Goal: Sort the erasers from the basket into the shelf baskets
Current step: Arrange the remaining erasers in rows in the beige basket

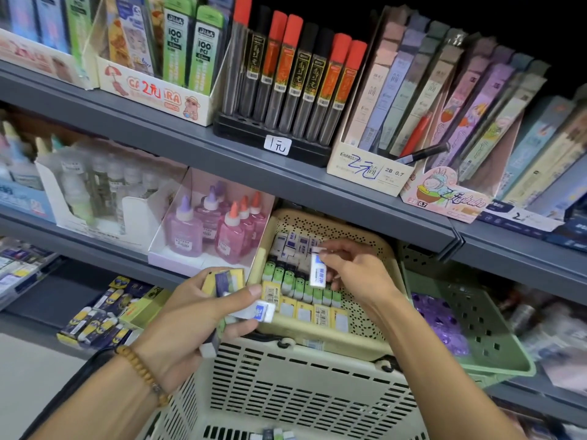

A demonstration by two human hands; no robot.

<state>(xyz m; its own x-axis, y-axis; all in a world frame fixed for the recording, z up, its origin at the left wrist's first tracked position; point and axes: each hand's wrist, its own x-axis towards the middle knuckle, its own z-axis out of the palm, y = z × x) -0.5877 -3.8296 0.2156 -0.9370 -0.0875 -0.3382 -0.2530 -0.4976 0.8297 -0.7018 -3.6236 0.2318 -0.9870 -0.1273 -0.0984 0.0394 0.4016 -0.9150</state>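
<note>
Grey metal shelves (222, 154) of a stationery shop fill the view, stacked with boxed pencil leads and pens on the upper tier. At far left on a lower tier, a yellow box (104, 315) holds dark blue and yellow erasers. Beside it, higher up, sits a white carton of glue bottles (219, 230) with pink and purple contents. The left hand (197, 315), a bead bracelet (143, 373) at its wrist, grips a cluster of erasers (241, 300), among them a yellow-and-blue one and white ones with blue sleeves. Just right of it a beige shelf basket (365, 328) carries rows of white, green and yellow erasers. Over that basket the right hand (355, 271) pinches a single white eraser (317, 271) upright between thumb and fingers. Below both hands is a cream slotted shopping basket (286, 385), a few erasers lying at its bottom. Farther right stands a green shelf basket (476, 328) with purple items inside.
</note>
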